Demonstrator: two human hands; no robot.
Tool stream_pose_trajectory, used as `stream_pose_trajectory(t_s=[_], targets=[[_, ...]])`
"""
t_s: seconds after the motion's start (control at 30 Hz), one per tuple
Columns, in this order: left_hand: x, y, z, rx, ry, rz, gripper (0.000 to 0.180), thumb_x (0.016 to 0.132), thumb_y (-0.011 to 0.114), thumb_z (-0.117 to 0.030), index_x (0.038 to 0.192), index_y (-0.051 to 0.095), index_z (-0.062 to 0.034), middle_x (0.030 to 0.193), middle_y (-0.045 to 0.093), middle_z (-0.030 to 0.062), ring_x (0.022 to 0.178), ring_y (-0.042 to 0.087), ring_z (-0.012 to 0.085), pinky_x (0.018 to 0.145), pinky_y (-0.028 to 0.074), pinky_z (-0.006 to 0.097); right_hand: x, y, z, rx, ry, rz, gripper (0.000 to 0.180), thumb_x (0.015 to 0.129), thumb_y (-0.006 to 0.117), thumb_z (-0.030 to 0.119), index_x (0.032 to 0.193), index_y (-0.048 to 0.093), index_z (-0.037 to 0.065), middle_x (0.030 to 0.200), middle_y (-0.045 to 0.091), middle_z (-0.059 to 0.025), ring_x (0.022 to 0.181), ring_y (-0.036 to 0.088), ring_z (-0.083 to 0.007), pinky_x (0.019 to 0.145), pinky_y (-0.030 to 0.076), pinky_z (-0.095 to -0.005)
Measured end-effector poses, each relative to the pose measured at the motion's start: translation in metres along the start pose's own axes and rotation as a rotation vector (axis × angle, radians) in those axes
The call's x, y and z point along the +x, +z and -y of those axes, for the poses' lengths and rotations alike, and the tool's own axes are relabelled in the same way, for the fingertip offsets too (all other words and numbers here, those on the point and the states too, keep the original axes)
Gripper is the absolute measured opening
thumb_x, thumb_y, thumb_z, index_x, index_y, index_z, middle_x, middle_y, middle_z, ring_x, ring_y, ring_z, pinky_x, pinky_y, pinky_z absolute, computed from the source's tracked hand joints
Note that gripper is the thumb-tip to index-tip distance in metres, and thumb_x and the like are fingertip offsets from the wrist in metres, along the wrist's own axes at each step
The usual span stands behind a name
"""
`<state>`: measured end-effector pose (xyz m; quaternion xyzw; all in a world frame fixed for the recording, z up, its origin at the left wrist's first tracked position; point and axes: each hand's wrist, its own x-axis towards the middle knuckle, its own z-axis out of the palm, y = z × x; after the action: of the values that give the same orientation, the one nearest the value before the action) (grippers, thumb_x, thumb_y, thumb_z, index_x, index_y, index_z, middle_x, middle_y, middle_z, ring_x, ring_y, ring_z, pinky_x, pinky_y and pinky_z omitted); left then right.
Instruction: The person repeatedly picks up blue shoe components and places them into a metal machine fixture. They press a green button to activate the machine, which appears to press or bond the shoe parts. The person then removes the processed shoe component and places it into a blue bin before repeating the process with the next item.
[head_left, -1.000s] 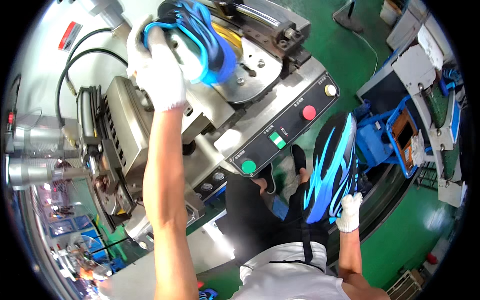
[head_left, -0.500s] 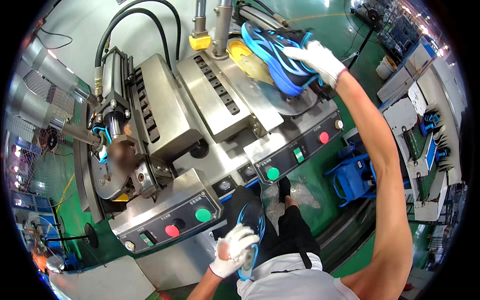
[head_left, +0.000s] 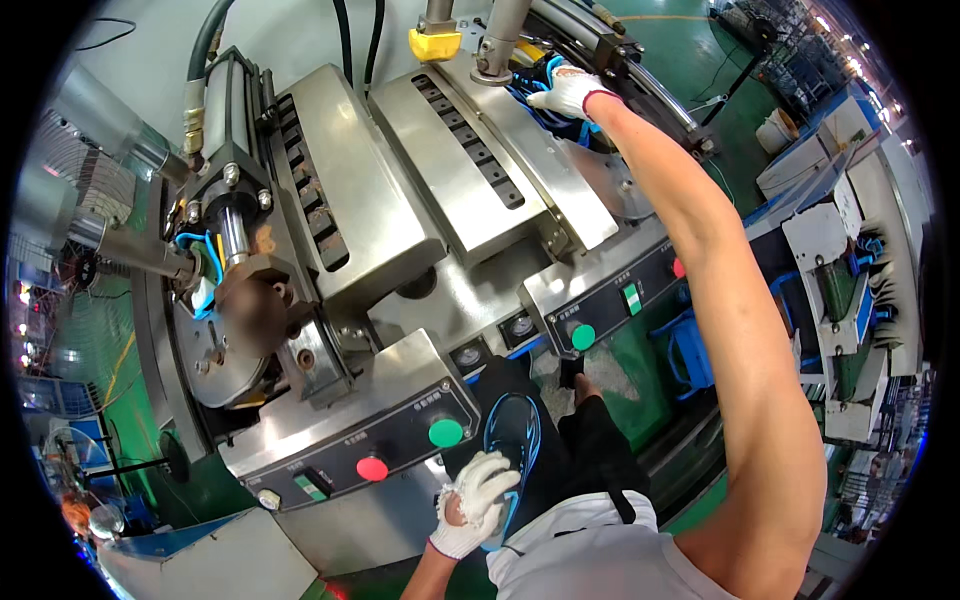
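Low in front of me, my left hand (head_left: 476,507), in a white knit glove, is closed around the heel end of a black and blue sports shoe (head_left: 513,435). At the far right of the metal pressing machine (head_left: 470,250), my gloved right hand (head_left: 572,94) grips a second shoe (head_left: 548,116), also black with blue trim. That shoe sits in the machine's right bay, beside a steel post (head_left: 499,45) that hides part of it. A yellow pad (head_left: 434,45) hangs just left of the post.
The near panels carry a green button (head_left: 445,432), a red button (head_left: 373,469) and another green button (head_left: 583,337). A hydraulic cylinder (head_left: 232,120) stands at left. To the right are a blue stool (head_left: 684,350) and a rack with brushes (head_left: 850,300).
My right hand has carried its shoe farther away and down into the right bay, by the post. My left hand still holds the other shoe low in front. The view has shifted slightly.
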<state>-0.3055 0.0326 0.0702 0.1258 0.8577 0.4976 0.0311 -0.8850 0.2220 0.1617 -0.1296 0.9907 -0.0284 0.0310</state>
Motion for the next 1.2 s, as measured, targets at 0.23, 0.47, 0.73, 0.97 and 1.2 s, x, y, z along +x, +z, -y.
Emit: stream_pose_trajectory(t_s=[0.23,0.47,0.73,0.97,1.2], targets=[[-0.003,-0.007,-0.013,0.245,0.163,0.068,0.047,0.074,0.079,-0.014,0.120,0.073,-0.0131,0.124,0.069,0.0138,0.105,0.068,0.0377,0.089,0.057,0.048,-0.204,0.018,0.013,0.503,-0.395,-0.611,0.073,0.092,0.073,0.038,0.146,0.051,-0.004,0.141,0.060,-0.0284,0.130,0.061,-0.0416,0.112,0.048,-0.0479],[0.037,-0.003,-0.016,0.365,0.385,0.246,0.027,0.086,0.081,-0.030,0.106,0.075,-0.0121,0.099,0.073,0.0064,0.083,0.068,0.0293,0.073,0.053,0.042,-0.365,0.146,0.037,0.078,-0.405,-0.156,0.100,0.086,0.075,0.052,0.162,0.033,0.002,0.169,0.027,-0.0275,0.156,0.023,-0.0495,0.129,0.017,-0.0574],[0.083,0.058,-0.063,0.217,0.284,-0.095,0.009,0.088,0.078,-0.011,0.094,0.074,-0.0069,0.094,0.074,0.0121,0.087,0.072,0.0331,0.079,0.057,0.042,-0.534,0.120,-0.042,0.934,-0.222,0.160,0.114,0.082,0.083,0.047,0.165,0.022,-0.003,0.172,0.021,-0.0273,0.161,0.017,-0.0427,0.131,0.020,-0.0469],[0.155,0.149,-0.197,0.112,0.522,0.043,0.005,0.092,0.075,-0.008,0.093,0.072,-0.0036,0.091,0.073,0.0143,0.085,0.072,0.0334,0.078,0.056,0.042,-0.676,0.091,-0.072,1.038,0.033,-0.125,0.130,0.078,0.090,0.054,0.167,0.014,-0.002,0.171,0.020,-0.0261,0.160,0.022,-0.0374,0.129,0.024,-0.0444],[0.185,0.256,-0.353,-0.189,0.996,0.427,0.051,0.087,0.082,-0.020,0.131,0.065,-0.0011,0.128,0.069,0.0215,0.116,0.066,0.0415,0.100,0.054,0.048,-0.710,0.063,-0.135,1.074,0.751,-0.937,0.074,0.088,0.085,0.019,0.151,0.049,0.003,0.142,0.061,-0.0152,0.134,0.058,-0.0247,0.113,0.047,-0.0391]])
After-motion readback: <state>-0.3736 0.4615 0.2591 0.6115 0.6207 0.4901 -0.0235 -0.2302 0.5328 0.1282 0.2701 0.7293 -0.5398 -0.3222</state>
